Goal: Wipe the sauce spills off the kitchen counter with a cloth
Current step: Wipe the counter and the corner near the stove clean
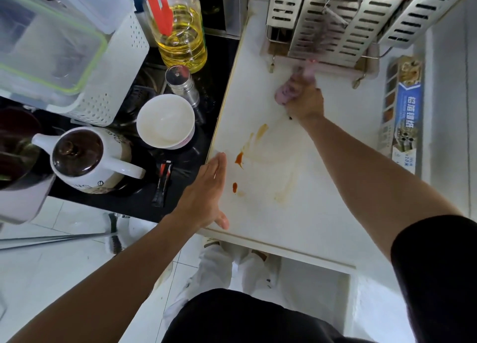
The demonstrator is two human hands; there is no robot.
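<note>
Orange-red sauce spills [239, 159] lay nearer the flat, open left hand [206, 195], while the right hand [304, 102] clutched the cloth [284, 92] farther back on the worktop [322, 200].

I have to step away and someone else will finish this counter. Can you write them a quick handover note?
Right hand grips the pinkish cloth at the far end of the white counter, just below the metal rack.
Left hand lies flat and open on the counter's left edge.
Done: faint smeared streaks suggest some wiping.
Left: two red sauce spots near the left hand, an orange smear above them, and the streaks.
</note>
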